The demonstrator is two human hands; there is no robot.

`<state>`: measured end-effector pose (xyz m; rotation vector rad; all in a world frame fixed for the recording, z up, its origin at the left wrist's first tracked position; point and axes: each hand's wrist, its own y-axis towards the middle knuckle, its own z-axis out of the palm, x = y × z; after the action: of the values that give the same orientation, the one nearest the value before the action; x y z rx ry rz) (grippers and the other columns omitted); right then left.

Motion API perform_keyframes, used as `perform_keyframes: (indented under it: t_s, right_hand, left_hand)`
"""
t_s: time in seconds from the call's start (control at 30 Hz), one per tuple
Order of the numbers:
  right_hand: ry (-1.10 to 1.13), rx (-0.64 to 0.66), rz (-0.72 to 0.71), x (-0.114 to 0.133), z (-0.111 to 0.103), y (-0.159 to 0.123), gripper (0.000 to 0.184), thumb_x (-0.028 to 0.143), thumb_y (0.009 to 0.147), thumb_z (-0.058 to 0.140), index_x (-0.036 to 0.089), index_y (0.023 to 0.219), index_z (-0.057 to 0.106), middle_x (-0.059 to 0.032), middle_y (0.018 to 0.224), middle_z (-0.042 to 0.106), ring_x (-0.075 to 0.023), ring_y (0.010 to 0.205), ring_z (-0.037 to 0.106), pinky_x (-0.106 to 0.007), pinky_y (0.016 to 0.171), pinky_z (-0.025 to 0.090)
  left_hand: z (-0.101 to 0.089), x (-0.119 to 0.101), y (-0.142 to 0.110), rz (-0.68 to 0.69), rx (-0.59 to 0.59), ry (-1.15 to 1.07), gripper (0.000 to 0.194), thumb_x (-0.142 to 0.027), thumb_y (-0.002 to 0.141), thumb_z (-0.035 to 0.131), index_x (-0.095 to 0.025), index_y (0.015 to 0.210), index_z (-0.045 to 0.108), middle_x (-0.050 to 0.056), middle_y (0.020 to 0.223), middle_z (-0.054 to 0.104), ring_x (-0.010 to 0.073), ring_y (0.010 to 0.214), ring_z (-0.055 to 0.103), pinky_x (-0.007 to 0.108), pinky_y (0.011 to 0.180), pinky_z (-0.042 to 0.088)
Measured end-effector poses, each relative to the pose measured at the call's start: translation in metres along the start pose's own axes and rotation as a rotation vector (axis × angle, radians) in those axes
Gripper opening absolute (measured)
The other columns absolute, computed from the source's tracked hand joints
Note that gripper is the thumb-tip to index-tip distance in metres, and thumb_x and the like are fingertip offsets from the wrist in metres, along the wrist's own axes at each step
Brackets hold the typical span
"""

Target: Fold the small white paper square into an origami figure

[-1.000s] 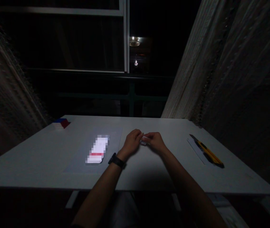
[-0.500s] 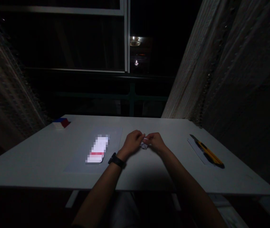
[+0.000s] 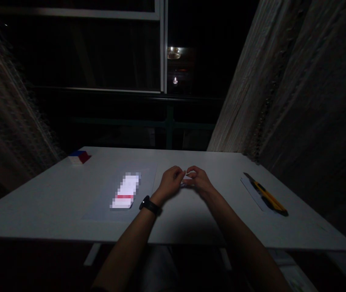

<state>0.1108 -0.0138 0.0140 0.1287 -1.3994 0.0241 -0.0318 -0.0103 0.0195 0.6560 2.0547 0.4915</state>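
Both hands meet over the middle of the white table. A small folded piece of paper [image 3: 187,177] is pinched between them, pale and mostly covered by fingers. My left hand [image 3: 172,180], with a black watch [image 3: 150,205] on its wrist, is closed on the paper's left side. My right hand [image 3: 199,180] grips it from the right, thumb below and forefinger arched over the top. How the paper is folded at this moment is too dim and hidden to make out.
A lit phone [image 3: 126,190], its screen pixelated, lies on a paper sheet [image 3: 100,211] to the left. A puzzle cube [image 3: 79,157] sits at the far left. On the right, a yellow-and-black utility knife [image 3: 267,195] rests beside a white strip [image 3: 252,194]. Curtains [image 3: 236,89] flank the dark window.
My right hand's fingers have shifted: the forefinger is now raised and arched over the paper, with the thumb lower. The paper's creased lower part, visible before, is now mostly covered.
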Motion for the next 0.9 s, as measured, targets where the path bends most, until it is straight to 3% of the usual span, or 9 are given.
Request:
perform_keyframes:
  t_s: [0.23,0.47,0.63,0.77,0.9]
  right_hand:
    - [-0.023,-0.049,0.012,-0.0009,0.0010,0.0001,0.046,0.020,0.035,0.079,0.020,0.069,0.048,0.0086,0.047,0.052,-0.0112,0.039,0.051,-0.023,0.041,0.038]
    - [0.016,0.124,0.009,0.0005,-0.0051,-0.0022,0.041,0.030,0.053,0.076,0.018,0.088,0.057,0.0016,0.060,0.062,-0.0129,0.053,0.058,-0.025,0.051,0.043]
    - [0.042,0.185,0.018,0.0039,-0.0032,-0.0056,0.058,0.023,0.046,0.078,0.020,0.099,0.056,0.0007,0.067,0.066,-0.0142,0.057,0.060,-0.028,0.057,0.046]
    - [0.020,0.157,-0.029,0.0030,0.0018,-0.0053,0.061,0.023,0.043,0.079,0.019,0.099,0.055,0.0028,0.062,0.064,-0.0139,0.055,0.060,-0.028,0.056,0.046]
    - [-0.022,0.120,-0.089,0.0002,0.0033,-0.0036,0.053,0.029,0.049,0.078,0.018,0.095,0.056,0.0038,0.057,0.062,-0.0126,0.049,0.056,-0.025,0.048,0.043]
  left_hand:
    - [0.0004,-0.0011,-0.0002,-0.049,0.023,-0.015,0.024,-0.032,0.081,0.045,-0.016,0.067,0.055,0.000,0.065,0.052,0.0118,0.064,0.047,0.024,0.058,0.034]
    - [0.0008,0.0067,0.0019,-0.177,-0.035,-0.045,0.030,-0.040,0.080,0.044,-0.016,0.065,0.054,-0.001,0.060,0.052,0.0116,0.060,0.046,0.024,0.056,0.034]
    - [-0.0012,0.0061,0.0040,-0.228,-0.104,-0.045,0.032,-0.042,0.080,0.045,-0.016,0.062,0.054,-0.001,0.059,0.053,0.0112,0.058,0.046,0.024,0.056,0.033]
    - [-0.0016,0.0045,0.0041,-0.229,-0.100,-0.088,0.033,-0.042,0.079,0.045,-0.015,0.062,0.054,-0.002,0.058,0.051,0.0108,0.057,0.045,0.024,0.055,0.033]
    - [-0.0001,0.0053,0.0038,-0.239,-0.080,-0.171,0.031,-0.041,0.079,0.047,-0.015,0.063,0.054,-0.002,0.057,0.050,0.0103,0.057,0.045,0.023,0.053,0.033]
